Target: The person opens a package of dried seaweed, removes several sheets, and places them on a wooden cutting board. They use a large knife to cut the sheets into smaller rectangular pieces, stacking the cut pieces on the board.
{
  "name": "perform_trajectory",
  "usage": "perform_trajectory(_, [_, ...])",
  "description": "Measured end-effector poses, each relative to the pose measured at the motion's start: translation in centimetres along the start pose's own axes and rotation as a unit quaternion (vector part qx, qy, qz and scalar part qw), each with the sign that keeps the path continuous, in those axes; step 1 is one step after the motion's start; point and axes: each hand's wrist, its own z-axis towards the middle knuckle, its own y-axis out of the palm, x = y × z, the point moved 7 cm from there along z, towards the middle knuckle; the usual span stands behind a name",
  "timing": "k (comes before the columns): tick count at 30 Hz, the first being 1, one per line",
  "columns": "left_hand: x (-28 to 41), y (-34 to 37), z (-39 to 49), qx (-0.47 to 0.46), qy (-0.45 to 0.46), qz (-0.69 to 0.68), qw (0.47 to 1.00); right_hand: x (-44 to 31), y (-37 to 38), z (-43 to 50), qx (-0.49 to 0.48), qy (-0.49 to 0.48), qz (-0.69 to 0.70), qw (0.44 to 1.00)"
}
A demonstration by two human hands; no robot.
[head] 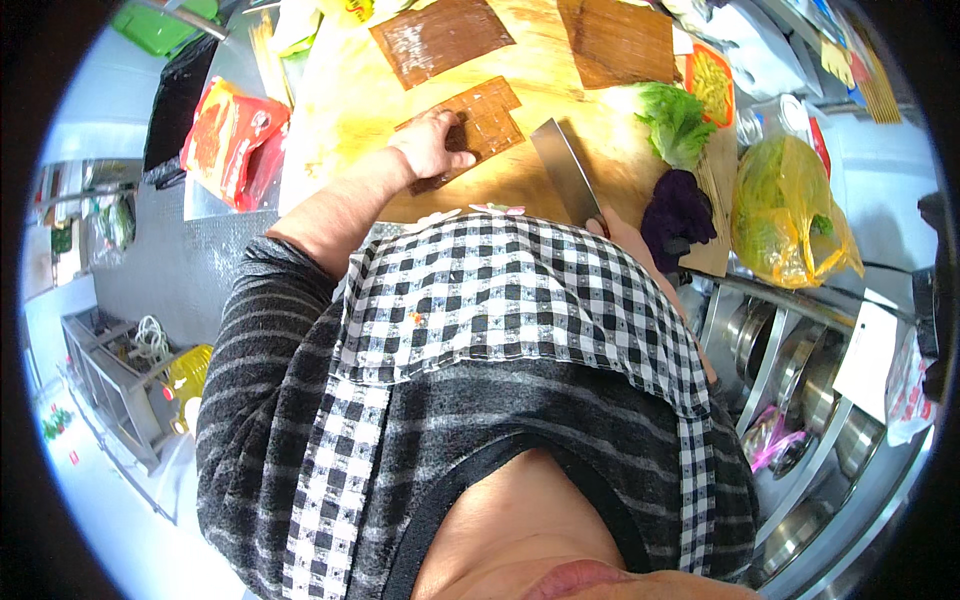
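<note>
My left hand (439,146) lies with its fingers apart on a brown, scored slab of food (487,120), which is cut into pieces, on the wooden board (337,150). In my right hand (607,223) is the handle of a cleaver (564,169); its broad blade points away from me, just right of the slab and apart from it. Farther back lie two larger brown sheets, one at the left (442,37) and one at the right (619,41). What kind of food they are I cannot tell.
Right of the cleaver are green lettuce (675,124), a dark purple cloth (677,214), an orange-rimmed tray of yellow strips (709,84) and a yellow plastic bag (787,214). A red package (232,142) stands at the left. Metal pots (802,367) sit on shelving at the lower right.
</note>
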Motion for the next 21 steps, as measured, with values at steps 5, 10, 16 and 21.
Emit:
perform_trajectory(5, [-0.4, 0.7, -1.2, 0.006, 0.005, 0.054, 0.999, -2.4, 0.5, 4.0, 0.006, -0.030, -0.066, 0.997])
perform_trajectory(10, [-0.7, 1.8, -1.3, -0.008, 0.041, 0.062, 0.997, -4.1, 0.8, 5.9, 0.028, -0.118, -0.109, 0.987])
perform_trajectory(16, [-2.2, 2.1, -3.1, 0.041, -0.059, 0.064, 0.995, -4.1, 1.3, 6.7, 0.031, -0.138, -0.136, 0.980])
perform_trajectory(21, [-3.2, 3.1, -3.5, 0.029, -0.044, 0.062, 0.997, -4.0, 1.8, 7.1, 0.027, -0.120, -0.135, 0.983])
